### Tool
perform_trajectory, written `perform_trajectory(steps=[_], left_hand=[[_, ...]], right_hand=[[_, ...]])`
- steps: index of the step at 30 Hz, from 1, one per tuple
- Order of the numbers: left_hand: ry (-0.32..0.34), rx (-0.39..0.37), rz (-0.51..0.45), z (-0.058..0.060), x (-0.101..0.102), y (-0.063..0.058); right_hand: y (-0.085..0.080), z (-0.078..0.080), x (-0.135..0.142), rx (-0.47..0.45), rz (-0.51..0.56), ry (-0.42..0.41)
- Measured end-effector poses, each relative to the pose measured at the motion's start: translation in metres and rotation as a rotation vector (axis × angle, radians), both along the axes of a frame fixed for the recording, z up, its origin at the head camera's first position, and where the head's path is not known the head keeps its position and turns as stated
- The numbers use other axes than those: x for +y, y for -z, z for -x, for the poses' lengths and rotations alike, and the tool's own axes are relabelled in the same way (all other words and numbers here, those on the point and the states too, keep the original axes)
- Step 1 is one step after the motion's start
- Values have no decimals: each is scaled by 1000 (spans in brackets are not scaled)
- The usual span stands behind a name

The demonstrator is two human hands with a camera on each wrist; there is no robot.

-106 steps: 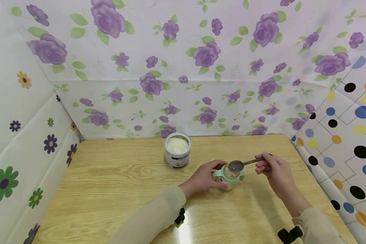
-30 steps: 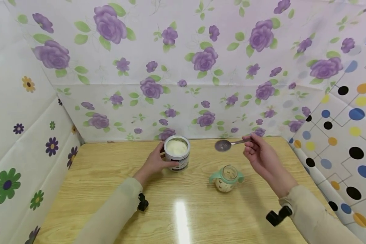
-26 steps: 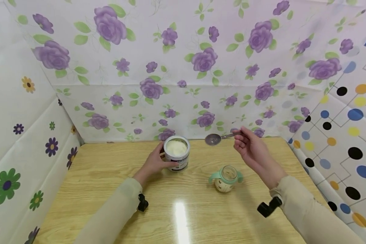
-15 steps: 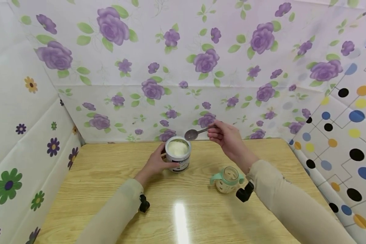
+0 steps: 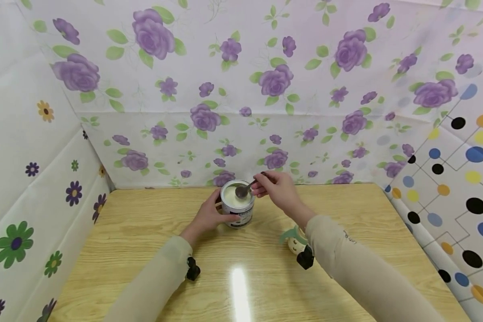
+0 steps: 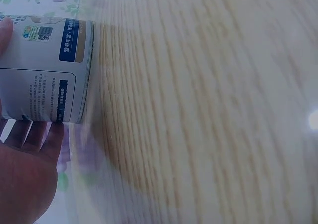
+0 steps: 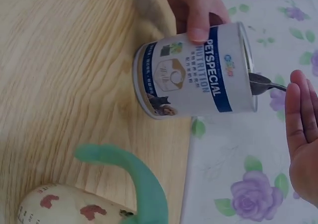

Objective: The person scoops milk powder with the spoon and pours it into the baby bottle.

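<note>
A tin of pale powder [image 5: 237, 216], labelled PETSPECIAL, stands near the back of the table. My left hand [image 5: 208, 216] grips it from the left side, thumb across the front and fingers behind. With my right hand [image 5: 277, 190] I pinch the handle of a metal spoon [image 5: 242, 192]; its bowl is inside the tin's mouth, over or touching the powder. In the right wrist view the spoon [image 7: 260, 84] enters at the tin's rim. A baby bottle [image 5: 295, 245] with a green two-handled collar stands to the right, partly hidden by my right sleeve.
The wooden table [image 5: 157, 232] meets a floral cloth wall [image 5: 241, 147] just behind the tin. A dotted cloth wall [image 5: 463, 201] runs along the right, and a flower-patterned one [image 5: 44, 188] along the left. The lidless bottle sits under my right forearm.
My left hand has gone from the bottle to the tin. My right hand has carried the spoon left from above the bottle, and its bowl has come down into the tin.
</note>
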State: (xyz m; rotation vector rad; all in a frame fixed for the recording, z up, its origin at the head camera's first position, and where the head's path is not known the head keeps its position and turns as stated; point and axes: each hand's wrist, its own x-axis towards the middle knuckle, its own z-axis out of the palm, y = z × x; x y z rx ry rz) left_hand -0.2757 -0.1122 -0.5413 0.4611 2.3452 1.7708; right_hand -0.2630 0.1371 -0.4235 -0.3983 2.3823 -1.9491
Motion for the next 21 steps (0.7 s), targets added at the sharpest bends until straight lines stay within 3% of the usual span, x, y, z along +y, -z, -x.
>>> perform_trajectory(steps=[5,9,15,21], left_hand=[[3,5,4,0,0,-3],[6,8,13,0,-1,-3],[8,-1,23,-1,-1,-5],[9,0,14,-2,-1,-3]], right_hand=[[1,-6,-7,212,-238,-36],[3,-10,-10,364,-368,-28],[9,-15,-15,497,-451,-45],[20,-15,-22,548,-482,-21]])
